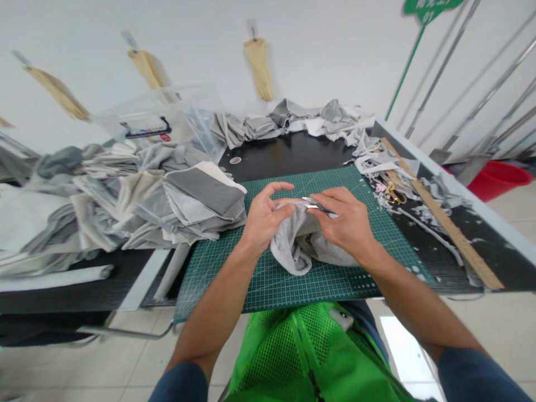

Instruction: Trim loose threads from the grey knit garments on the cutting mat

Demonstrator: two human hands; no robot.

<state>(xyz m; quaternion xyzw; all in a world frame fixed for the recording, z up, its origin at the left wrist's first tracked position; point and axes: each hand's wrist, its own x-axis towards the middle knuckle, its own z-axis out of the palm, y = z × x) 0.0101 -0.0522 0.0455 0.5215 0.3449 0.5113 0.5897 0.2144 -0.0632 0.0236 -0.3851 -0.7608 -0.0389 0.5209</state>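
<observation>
A crumpled grey cloth piece [299,245] lies bunched on the green cutting mat [234,273] in front of me. My left hand [266,215] pinches the cloth's upper edge, thumb on top. My right hand [345,218] holds a small metal tool [314,205], thin and shiny, against the same edge of the cloth. Both hands meet over the middle of the mat.
A big heap of grey and cream fabric pieces [125,201] fills the table's left. A clear plastic box [159,120] stands behind it. More scraps [293,120] lie along the back. A wooden ruler [444,220], gold scissors [394,194] and trimmings sit right. A red bucket [498,178] stands on the floor.
</observation>
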